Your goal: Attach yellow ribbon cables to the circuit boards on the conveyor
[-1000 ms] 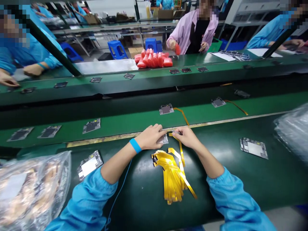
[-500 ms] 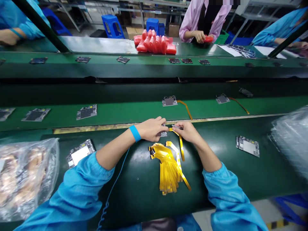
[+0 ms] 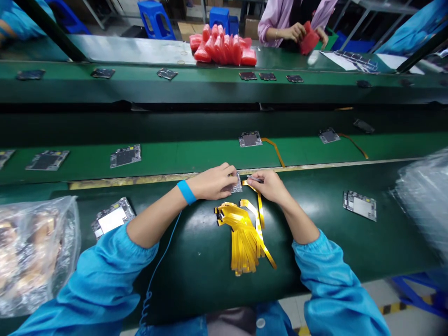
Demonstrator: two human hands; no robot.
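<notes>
A small circuit board (image 3: 236, 183), at the centre of the near bench, is pinned under the left hand (image 3: 213, 182); a yellow ribbon cable (image 3: 259, 205) is pinched against it by the right hand (image 3: 269, 185).

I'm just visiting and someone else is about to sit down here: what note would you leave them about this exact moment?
Left hand: presses a small board flat on the dark mat.
Right hand: pinches the end of one yellow cable at the board's right edge, with a thin tool.
Spare cables: heap just below the hands.
Done: two boards on the belt beyond already carry cables.
Left: this cable doesn't look seated; bare boards lie left and right.
</notes>
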